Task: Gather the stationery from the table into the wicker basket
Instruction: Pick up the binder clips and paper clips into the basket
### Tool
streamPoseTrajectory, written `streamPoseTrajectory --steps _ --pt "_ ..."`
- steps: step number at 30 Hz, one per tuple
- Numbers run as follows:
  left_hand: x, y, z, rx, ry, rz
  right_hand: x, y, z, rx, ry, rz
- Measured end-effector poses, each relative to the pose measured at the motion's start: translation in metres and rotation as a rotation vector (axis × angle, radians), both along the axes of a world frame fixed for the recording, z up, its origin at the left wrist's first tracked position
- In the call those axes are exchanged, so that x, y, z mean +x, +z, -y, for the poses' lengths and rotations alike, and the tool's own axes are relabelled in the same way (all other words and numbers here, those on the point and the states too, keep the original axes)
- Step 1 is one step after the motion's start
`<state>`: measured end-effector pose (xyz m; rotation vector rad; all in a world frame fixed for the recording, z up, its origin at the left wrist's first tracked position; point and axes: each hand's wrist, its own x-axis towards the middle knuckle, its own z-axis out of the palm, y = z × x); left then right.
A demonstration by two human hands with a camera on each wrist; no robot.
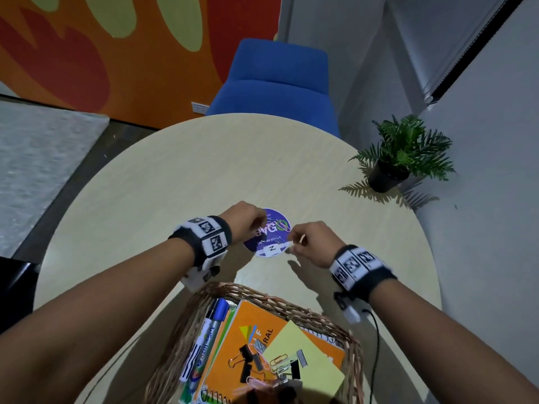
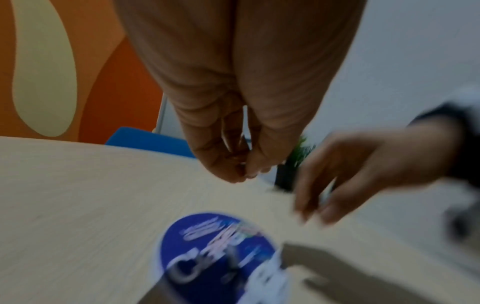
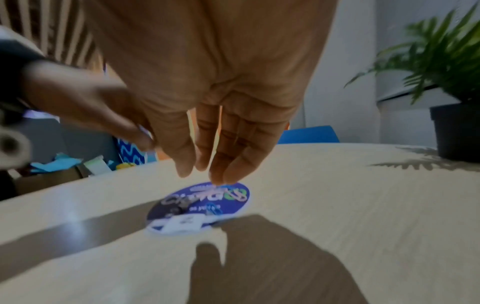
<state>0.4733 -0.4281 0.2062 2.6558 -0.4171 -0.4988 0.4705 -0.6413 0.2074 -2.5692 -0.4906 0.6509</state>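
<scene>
Purple round sticker (image 1: pixel 269 234) with paper clips, head view alone shows wicker basket (image 1: pixel 180 322), left hand (image 1: pixel 243 221) fingers pinched, contents unclear, right hand (image 1: pixel 310 243) fingers loose.

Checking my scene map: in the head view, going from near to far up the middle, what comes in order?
wicker basket → round blue sticker → bare table → blue chair

The head view looks steeply down from above the round table (image 1: pixel 145 182), its near edge at frame bottom. The left wrist view sits close over the tabletop, facing along the fingers toward the far wall. The right wrist view does likewise. All 3 share the round purple sticker (image 1: pixel 269 228), lower center in both wrist frames.
</scene>
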Motion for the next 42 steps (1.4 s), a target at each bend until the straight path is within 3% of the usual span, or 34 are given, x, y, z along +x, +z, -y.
streamPoseTrajectory --steps 3,6,12,17,22,26,30,39,42 --pt "-0.033 0.037 0.001 -0.138 -0.017 0.035 0.014 -0.026 -0.017 -0.11 -0.028 0.02" --pt "-0.075 0.053 0.002 -0.259 -0.005 -0.032 0.019 -0.041 -0.029 -0.204 -0.061 0.044" --pt "-0.134 0.038 0.009 -0.355 0.028 -0.251 0.032 -0.057 -0.036 -0.216 -0.116 0.005" --pt "-0.157 0.033 0.021 -0.305 -0.011 -0.355 0.028 -0.062 -0.033 -0.228 -0.112 0.011" --pt "-0.112 0.045 0.011 -0.17 0.111 -0.157 0.017 -0.043 -0.017 -0.202 -0.091 -0.018" --pt "-0.037 0.034 0.004 0.029 0.15 -0.01 0.001 0.002 0.006 0.013 -0.131 0.008" --pt "0.015 0.002 0.012 0.223 0.132 -0.087 -0.035 0.044 0.028 0.176 -0.078 -0.038" --pt "0.055 -0.065 0.034 0.427 0.112 -0.299 -0.095 0.057 0.046 0.074 0.083 -0.131" --pt "0.051 -0.054 0.039 0.496 0.085 -0.305 -0.106 0.058 0.047 0.069 0.135 -0.162"
